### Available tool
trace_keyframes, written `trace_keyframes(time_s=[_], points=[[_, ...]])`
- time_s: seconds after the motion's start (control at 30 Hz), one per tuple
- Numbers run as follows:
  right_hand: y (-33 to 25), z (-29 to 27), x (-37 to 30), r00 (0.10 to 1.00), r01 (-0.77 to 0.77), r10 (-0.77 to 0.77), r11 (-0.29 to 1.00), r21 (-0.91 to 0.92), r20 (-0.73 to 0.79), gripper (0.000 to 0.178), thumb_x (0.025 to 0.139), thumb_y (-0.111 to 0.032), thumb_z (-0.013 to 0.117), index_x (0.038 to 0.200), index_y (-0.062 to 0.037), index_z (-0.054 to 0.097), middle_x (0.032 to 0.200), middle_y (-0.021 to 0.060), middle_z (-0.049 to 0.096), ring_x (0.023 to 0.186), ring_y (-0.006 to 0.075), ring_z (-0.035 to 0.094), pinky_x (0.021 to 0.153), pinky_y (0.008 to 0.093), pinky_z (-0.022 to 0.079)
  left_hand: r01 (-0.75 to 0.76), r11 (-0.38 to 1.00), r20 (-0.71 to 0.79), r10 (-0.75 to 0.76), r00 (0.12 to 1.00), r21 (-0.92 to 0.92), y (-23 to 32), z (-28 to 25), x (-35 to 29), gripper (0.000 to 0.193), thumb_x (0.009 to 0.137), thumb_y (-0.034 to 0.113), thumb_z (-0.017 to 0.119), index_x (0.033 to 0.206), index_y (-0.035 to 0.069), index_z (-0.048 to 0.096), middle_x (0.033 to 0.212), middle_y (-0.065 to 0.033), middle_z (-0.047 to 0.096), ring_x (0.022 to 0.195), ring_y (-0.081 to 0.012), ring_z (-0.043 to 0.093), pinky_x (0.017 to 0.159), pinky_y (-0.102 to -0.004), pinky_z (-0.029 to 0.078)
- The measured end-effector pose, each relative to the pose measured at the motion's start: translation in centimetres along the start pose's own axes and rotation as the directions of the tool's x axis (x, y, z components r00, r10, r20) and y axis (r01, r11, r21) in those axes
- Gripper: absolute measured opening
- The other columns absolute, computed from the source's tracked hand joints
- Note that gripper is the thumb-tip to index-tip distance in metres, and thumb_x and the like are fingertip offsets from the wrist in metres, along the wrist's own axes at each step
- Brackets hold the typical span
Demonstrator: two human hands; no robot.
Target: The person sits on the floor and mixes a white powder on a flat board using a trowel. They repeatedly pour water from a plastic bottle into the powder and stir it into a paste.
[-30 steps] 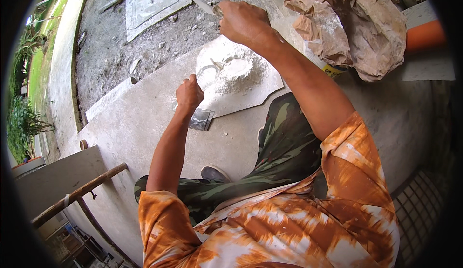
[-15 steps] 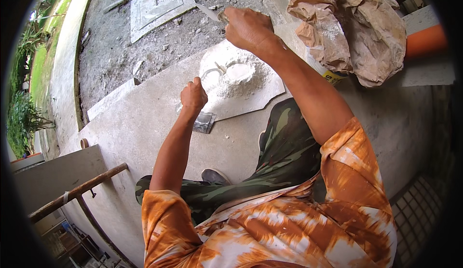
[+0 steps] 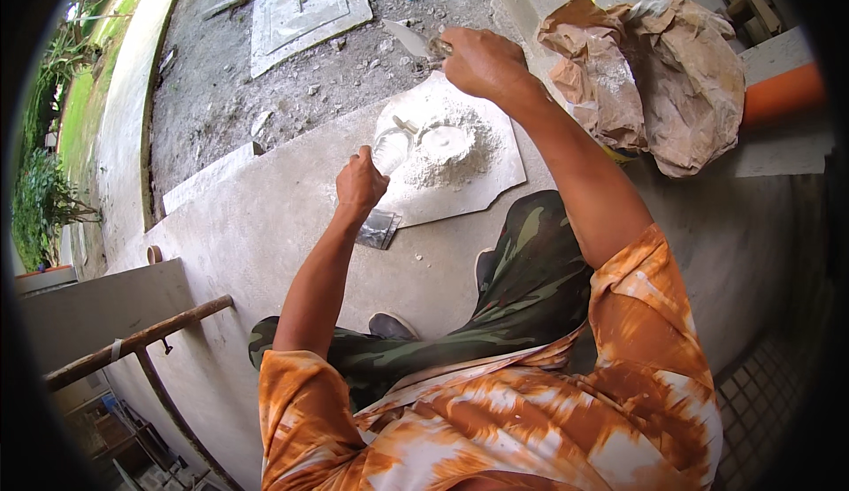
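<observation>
Container (image 3: 390, 150), clear — in L grip (image 3: 361, 180), contents unclear — by wht powder heap (image 3: 470, 152).

At six o'clock, a loose shirt (image 3: 531, 420) is being worn, its cloth being covered by streaky, tie-dye-like patches of burnt orange and white. The same pattern is being carried onto the short left sleeve (image 3: 301, 394) at seven o'clock and the short right sleeve (image 3: 654, 305) at four. Camouflage trousers (image 3: 531, 261) are being worn, dark green being broken up by lighter green and black blotches. Toward half past six, a dark grey shoe (image 3: 389, 324) is being edged by a pale rim.
</observation>
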State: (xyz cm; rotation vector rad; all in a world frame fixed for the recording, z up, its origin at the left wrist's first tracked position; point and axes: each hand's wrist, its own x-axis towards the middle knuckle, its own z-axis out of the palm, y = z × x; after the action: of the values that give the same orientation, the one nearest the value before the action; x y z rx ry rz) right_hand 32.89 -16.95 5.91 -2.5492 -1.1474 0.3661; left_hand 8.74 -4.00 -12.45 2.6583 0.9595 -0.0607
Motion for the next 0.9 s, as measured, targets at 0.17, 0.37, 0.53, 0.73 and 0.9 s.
trace_keyframes(time_s=[0.17, 0.37, 0.53, 0.73, 0.9], points=[[4.8, 3.5, -1.2, 0.993, 0.096, -0.097, 0.995, 0.021, 0.071, 0.042, 0.086, -0.031, 0.061, 0.124, -0.0141, 0.069, 0.111, 0.0236, 0.072, 0.104, 0.0426, 0.068, 0.092, 0.0496, 0.053, -0.018, 0.908, -0.115, -0.033, 0.993, -0.418, -1.0, -4.5, -1.9, 0.072, 0.073, 0.023, 0.089, 0.13, -0.001, 0.053, 0.114, -0.0258, 0.069, 0.103, -0.0387, 0.07, 0.089, -0.0432, 0.056], [9.5, 11.8, -3.3, 0.97, 0.224, -0.214, 0.971, -0.083, 0.12, 0.026, 0.091, -0.031, 0.063, 0.111, -0.0152, 0.069, 0.099, 0.017, 0.073, 0.094, 0.0399, 0.07, 0.08, 0.0512, 0.054, -0.014, 0.733, -0.177, -0.145, 0.973, -0.68, -1.2, -13.7, -7.3, 0.074, 0.072, 0.026, 0.09, 0.128, -0.003, 0.052, 0.117, -0.0229, 0.07, 0.11, -0.0338, 0.069, 0.097, -0.0408, 0.055], [11.1, 15.8, -3.2, 0.974, 0.214, -0.196, 0.961, -0.175, 0.115, 0.031, 0.092, -0.03, 0.063, 0.121, -0.0198, 0.068, 0.105, 0.0138, 0.072, 0.092, 0.0386, 0.07, 0.081, 0.0502, 0.055, 0.072, 0.634, -0.138, -0.276, 0.951, -0.77, -2.1, -17.4, -10.6, 0.075, 0.072, 0.026, 0.09, 0.131, -0.001, 0.052, 0.117, -0.0214, 0.07, 0.107, -0.0303, 0.071, 0.097, -0.0398, 0.056], [11.3, 17.2, -4.3, 0.977, 0.185, -0.158, 0.964, -0.193, 0.143, 0.035, 0.092, -0.03, 0.063, 0.125, -0.0201, 0.067, 0.11, 0.0119, 0.071, 0.095, 0.0375, 0.07, 0.086, 0.0491, 0.055, -0.05, 0.664, -0.324, -0.296, 0.899, -0.746, -4.5, -17.5, -10.8, 0.075, 0.072, 0.023, 0.091, 0.132, -0.001, 0.051, 0.117, -0.0201, 0.07, 0.107, -0.0298, 0.071, 0.094, -0.0387, 0.057], [10.8, 16.7, -5.0, 0.977, 0.201, -0.183, 0.961, -0.19, 0.108, 0.026, 0.092, -0.027, 0.062, 0.116, -0.0165, 0.066, 0.102, 0.0154, 0.07, 0.093, 0.0394, 0.07, 0.083, 0.0518, 0.055, -0.066, 0.603, -0.34, -0.352, 0.872, -0.795, -5.7, -17.9, -10.9, 0.077, 0.072, 0.024, 0.091, 0.133, -0.001, 0.051, 0.117, -0.0196, 0.07, 0.107, -0.0295, 0.071, 0.094, -0.0378, 0.058]])
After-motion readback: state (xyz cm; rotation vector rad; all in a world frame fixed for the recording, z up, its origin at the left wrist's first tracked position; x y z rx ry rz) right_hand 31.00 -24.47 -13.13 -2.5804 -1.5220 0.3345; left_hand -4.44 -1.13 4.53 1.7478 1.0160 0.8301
